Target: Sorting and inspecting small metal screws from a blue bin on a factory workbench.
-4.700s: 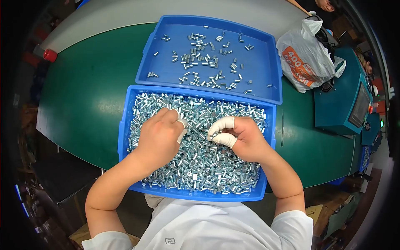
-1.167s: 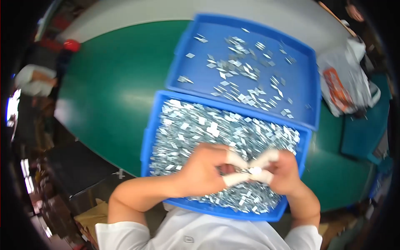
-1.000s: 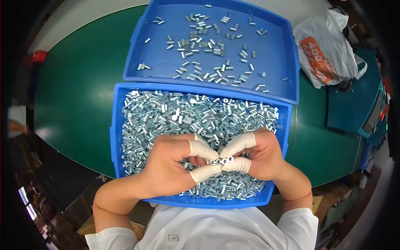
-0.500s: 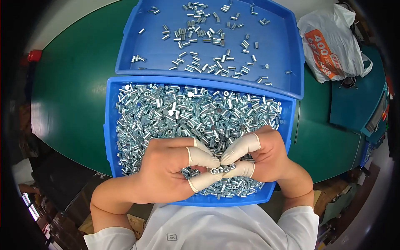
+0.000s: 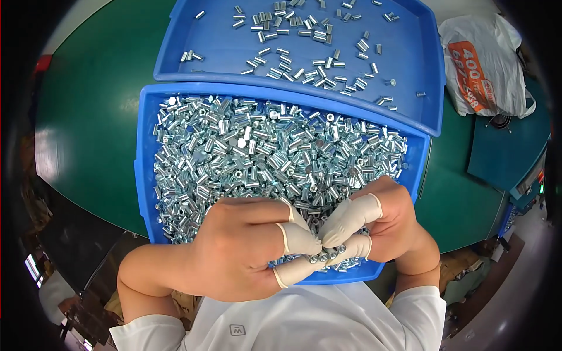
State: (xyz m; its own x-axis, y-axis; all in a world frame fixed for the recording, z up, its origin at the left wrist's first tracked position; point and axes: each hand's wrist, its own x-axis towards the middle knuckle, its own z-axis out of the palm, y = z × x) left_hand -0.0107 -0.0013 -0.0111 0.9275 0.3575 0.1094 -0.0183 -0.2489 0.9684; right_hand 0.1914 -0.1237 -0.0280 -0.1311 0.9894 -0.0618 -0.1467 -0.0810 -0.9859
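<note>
The left hand [image 5: 237, 248] and right hand [image 5: 389, 219] pinch a row of short, round, silver metal tubes [image 5: 324, 257] over the front edge of a full, boxy blue plastic tray [image 5: 145, 169]. Another boxy blue plastic tray [image 5: 216, 47] sits by its back edge, on the green bench [image 5: 88, 117].

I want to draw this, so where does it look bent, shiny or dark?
In the head view, the green table has curving edges, likely from the fisheye lens; same view, pale glare on its left side; same view, metal pieces glint and the picture's corners go black.
</note>
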